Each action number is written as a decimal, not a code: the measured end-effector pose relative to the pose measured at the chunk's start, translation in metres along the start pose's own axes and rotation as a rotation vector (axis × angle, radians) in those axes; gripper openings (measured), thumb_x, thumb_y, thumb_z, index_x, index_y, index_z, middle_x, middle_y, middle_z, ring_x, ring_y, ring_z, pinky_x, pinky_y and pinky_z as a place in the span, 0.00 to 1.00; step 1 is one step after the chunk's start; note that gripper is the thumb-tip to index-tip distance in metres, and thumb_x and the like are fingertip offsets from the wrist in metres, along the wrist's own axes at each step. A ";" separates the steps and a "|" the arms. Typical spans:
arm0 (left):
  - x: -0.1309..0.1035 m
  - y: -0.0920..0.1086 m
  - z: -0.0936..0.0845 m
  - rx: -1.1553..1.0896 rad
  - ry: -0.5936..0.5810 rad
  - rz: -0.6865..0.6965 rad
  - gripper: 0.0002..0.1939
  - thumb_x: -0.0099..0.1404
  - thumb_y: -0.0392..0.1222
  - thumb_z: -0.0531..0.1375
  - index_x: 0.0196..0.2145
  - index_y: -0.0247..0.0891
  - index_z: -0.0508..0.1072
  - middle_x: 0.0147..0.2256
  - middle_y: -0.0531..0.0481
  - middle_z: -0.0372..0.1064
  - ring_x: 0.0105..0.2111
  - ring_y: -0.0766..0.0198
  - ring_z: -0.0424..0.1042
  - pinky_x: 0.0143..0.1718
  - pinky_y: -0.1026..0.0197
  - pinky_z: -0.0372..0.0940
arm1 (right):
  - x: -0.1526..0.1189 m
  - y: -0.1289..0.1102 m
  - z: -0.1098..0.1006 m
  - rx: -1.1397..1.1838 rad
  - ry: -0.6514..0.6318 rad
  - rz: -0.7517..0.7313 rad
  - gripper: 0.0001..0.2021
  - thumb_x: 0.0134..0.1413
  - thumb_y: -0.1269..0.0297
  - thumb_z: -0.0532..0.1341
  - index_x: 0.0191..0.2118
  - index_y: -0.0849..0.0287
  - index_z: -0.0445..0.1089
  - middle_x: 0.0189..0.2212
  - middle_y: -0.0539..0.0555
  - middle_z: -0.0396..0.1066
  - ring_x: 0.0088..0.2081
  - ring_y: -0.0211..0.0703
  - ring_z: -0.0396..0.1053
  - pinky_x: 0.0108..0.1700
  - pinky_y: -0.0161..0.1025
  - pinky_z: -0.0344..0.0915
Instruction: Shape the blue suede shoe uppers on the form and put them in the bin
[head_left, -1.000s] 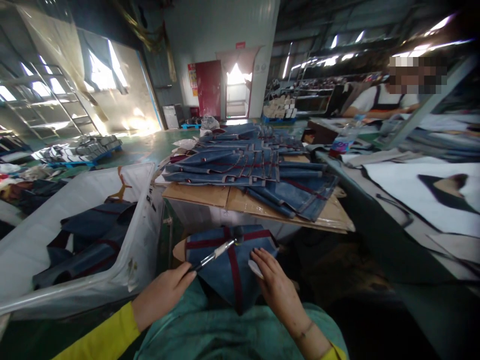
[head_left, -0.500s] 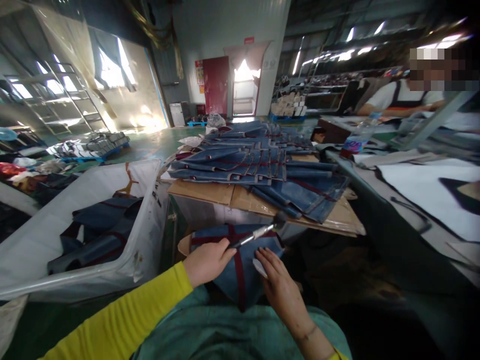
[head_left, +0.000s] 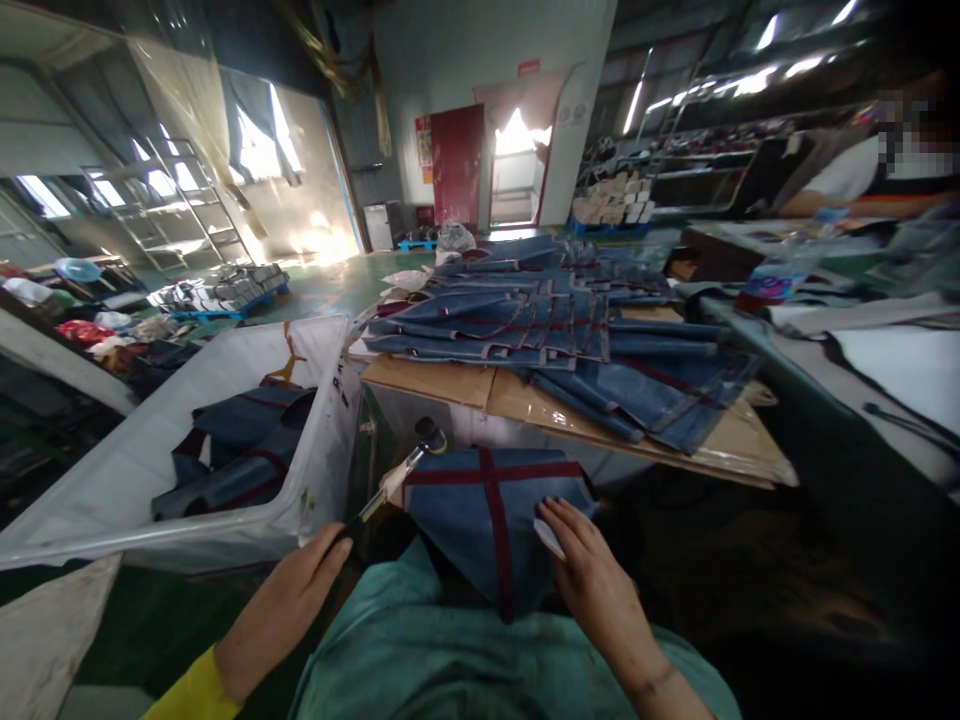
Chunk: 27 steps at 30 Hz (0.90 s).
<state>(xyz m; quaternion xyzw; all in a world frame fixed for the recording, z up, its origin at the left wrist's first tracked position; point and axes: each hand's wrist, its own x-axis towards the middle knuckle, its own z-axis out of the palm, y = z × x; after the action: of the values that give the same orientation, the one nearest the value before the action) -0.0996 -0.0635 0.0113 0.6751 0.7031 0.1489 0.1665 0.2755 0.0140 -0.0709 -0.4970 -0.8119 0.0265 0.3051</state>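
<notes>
My left hand [head_left: 289, 600] is closed around the dark grip of a hammer [head_left: 390, 481]. Its metal shaft slants up to a thick dark head, just above the upper left corner of a blue fabric piece [head_left: 457, 510]. That piece, crossed by dark red bands, lies over my lap against the box in front. On its right side, my right hand [head_left: 592, 570] presses its fingers together over the surface. A small white flat piece [head_left: 550, 538] sticks out beneath those fingers; the thumb is hidden.
Folded blue fabric pieces [head_left: 525, 320] lie piled on a cardboard sheet [head_left: 435, 382] ahead. At left, a white plastic bin [head_left: 330, 400] holds more blue pieces. On the right table [head_left: 817, 390] are cloth sheets and a bottle [head_left: 772, 280]; a person [head_left: 847, 185] sits behind it.
My left hand has swung the hammer left and toward me, so its head went from the piece's upper right to its upper left. My right hand stays on the piece. The view has turned slightly left.
</notes>
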 end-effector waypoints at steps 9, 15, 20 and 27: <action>-0.024 -0.045 -0.004 0.100 0.095 0.135 0.18 0.65 0.51 0.48 0.46 0.45 0.71 0.46 0.49 0.72 0.50 0.56 0.69 0.50 0.56 0.65 | 0.006 0.002 -0.006 -0.039 -0.037 -0.003 0.21 0.55 0.73 0.51 0.56 0.60 0.61 0.54 0.58 0.62 0.57 0.47 0.58 0.57 0.46 0.60; 0.007 -0.046 -0.010 0.112 0.089 0.129 0.18 0.65 0.52 0.49 0.46 0.45 0.70 0.45 0.50 0.72 0.47 0.58 0.71 0.48 0.59 0.66 | 0.037 -0.007 -0.013 -0.036 -0.076 -0.016 0.19 0.51 0.76 0.52 0.49 0.59 0.66 0.47 0.57 0.68 0.49 0.46 0.65 0.52 0.44 0.66; 0.124 0.020 -0.041 0.095 0.129 0.143 0.20 0.68 0.51 0.45 0.52 0.42 0.64 0.49 0.47 0.69 0.49 0.59 0.69 0.50 0.60 0.62 | 0.051 -0.015 -0.011 -0.033 -0.072 0.021 0.19 0.48 0.78 0.53 0.47 0.58 0.67 0.44 0.56 0.68 0.46 0.46 0.66 0.49 0.43 0.67; 0.301 0.104 -0.066 0.282 0.183 0.197 0.13 0.67 0.46 0.51 0.41 0.36 0.70 0.37 0.42 0.72 0.41 0.55 0.71 0.43 0.57 0.63 | 0.048 -0.019 -0.010 -0.017 -0.086 0.067 0.20 0.50 0.78 0.53 0.48 0.56 0.66 0.45 0.55 0.68 0.47 0.45 0.65 0.50 0.42 0.66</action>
<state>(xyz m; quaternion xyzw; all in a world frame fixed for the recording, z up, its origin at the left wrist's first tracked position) -0.0443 0.2429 0.1059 0.7410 0.6596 0.1251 -0.0097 0.2504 0.0411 -0.0341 -0.5249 -0.8074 0.0513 0.2644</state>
